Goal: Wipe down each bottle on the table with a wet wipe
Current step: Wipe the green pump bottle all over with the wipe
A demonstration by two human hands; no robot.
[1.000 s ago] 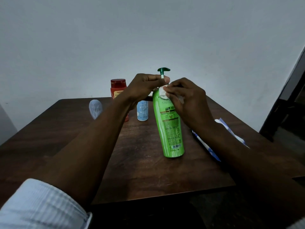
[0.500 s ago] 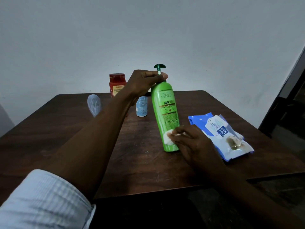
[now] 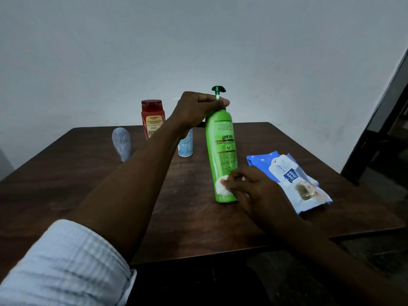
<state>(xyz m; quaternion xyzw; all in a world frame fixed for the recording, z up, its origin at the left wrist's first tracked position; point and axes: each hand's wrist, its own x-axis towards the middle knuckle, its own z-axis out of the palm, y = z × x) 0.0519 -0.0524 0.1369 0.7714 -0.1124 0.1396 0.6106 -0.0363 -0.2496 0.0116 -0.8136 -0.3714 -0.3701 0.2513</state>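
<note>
A tall green pump bottle [image 3: 220, 146] stands slightly tilted on the dark wooden table [image 3: 189, 219]. My left hand [image 3: 196, 108] grips its neck just under the dark green pump head. My right hand [image 3: 254, 191] presses a white wet wipe [image 3: 221, 185] against the bottle's lower front, near its base. Behind my left arm stand a red bottle [image 3: 152, 118] and a small light-blue bottle [image 3: 185, 144], partly hidden. A pale bluish bottle [image 3: 121, 143] stands to the left.
A blue and white pack of wet wipes [image 3: 289, 175] lies on the table just right of my right hand. The table's front edge runs below my arms. A dark doorway or frame is at the far right.
My right hand slid the wipe from the bottle's shoulder down to its base. The left hand kept its grip on the neck. The view shifted slightly.
</note>
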